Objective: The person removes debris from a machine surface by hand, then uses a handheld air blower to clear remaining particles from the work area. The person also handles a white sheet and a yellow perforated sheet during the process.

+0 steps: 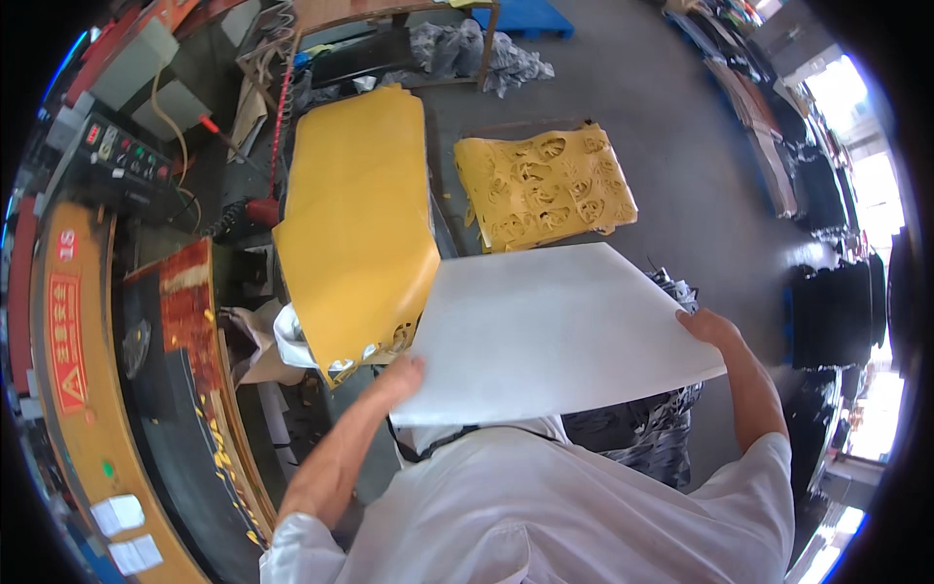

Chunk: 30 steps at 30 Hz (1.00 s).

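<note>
A large pale grey-white sheet (555, 336) spans the space in front of my body, held up by both hands. My left hand (403, 378) is closed on its near left edge. At the right edge my right hand (708, 328) grips it, thumb on top. Just beyond and to the left lies a stack of smooth yellow sheets (360, 185); its near corner shows cut-out holes close to my left hand. What lies directly under the pale sheet is hidden.
Yellow sheets full of cut-out shapes (545, 185) lie on the floor ahead. An orange machine (73, 321) with a control panel (122, 146) stands at left. Dark scraps (637, 438) sit beside me at right. Stacked dark sheets (827, 311) line the right side.
</note>
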### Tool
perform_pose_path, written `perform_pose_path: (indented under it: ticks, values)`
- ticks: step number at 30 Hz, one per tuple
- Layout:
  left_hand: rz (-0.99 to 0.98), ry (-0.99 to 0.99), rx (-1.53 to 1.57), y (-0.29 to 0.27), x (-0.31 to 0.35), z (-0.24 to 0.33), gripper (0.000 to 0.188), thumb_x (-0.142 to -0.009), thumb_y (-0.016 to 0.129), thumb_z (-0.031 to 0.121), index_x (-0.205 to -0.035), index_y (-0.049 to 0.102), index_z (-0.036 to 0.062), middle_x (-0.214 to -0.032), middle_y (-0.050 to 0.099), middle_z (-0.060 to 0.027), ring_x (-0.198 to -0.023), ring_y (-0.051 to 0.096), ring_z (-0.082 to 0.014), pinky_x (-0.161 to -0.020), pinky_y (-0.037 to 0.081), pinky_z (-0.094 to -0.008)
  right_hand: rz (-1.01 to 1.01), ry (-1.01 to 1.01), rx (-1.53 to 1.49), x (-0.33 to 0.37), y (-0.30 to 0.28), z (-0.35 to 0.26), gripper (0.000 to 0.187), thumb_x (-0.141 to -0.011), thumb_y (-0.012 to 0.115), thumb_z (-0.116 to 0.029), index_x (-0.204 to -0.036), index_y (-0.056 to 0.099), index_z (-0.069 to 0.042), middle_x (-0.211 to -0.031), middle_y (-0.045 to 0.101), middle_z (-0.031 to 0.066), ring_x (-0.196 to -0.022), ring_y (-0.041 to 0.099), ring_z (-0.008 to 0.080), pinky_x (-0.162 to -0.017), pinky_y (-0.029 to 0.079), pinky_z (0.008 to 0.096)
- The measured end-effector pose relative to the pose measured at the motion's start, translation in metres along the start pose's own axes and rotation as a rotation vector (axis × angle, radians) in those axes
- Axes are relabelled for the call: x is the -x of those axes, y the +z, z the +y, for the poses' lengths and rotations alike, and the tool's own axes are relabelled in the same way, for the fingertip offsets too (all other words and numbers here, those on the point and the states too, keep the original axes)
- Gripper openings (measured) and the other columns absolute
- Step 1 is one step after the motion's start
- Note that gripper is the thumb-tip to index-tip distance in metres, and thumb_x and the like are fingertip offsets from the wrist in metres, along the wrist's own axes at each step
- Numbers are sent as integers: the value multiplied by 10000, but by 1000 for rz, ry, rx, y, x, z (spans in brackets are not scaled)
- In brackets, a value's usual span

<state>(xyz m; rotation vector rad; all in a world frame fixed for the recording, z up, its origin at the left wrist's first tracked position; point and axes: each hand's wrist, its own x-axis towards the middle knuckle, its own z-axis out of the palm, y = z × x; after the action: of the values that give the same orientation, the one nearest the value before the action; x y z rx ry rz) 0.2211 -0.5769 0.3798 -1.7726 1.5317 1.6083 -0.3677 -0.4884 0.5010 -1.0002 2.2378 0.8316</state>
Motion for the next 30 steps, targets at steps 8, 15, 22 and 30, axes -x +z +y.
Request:
perform_pose_path:
  ticks: [8,15,22,30]
  values:
    - [-256,168,-340,-117,-138,203,576,-1078,412,381,-1300,642,-97,-1282,689,-271,-1201,663,-383,-1061,470,-452,-248,234,-361,-85,43,52,823,-996,456,-700,-1238,708,45,-1283,686,291,-1258,643,418,-1087,455,479]
    - [-424,254,-484,-154,-238,351,562,-1071,435,370,-1283,650,-104,-1274,692,-273,-1189,668,-388,-1045,480,-457,-496,380,-480,-104,19,30,784,-1013,481,-660,-1310,679,38,-1355,665,265,-1320,600,400,-1098,425,443]
    - [-457,302,-658,-189,-287,478,558,-1068,442,368,-1282,651,-104,-1274,693,-273,-1188,668,-389,-1043,481,-458,-529,482,-608,-122,-30,4,806,-1032,444,-642,-1400,600,59,-1465,573,291,-1422,508,401,-1161,367,449]
    - [-393,306,-794,-280,-358,577,555,-1064,451,365,-1281,651,-105,-1274,693,-272,-1186,668,-391,-1040,483,-459,-469,498,-698,-191,-108,-71,799,-1035,429,-623,-1399,595,69,-1466,573,288,-1412,514,419,-1180,357,463]
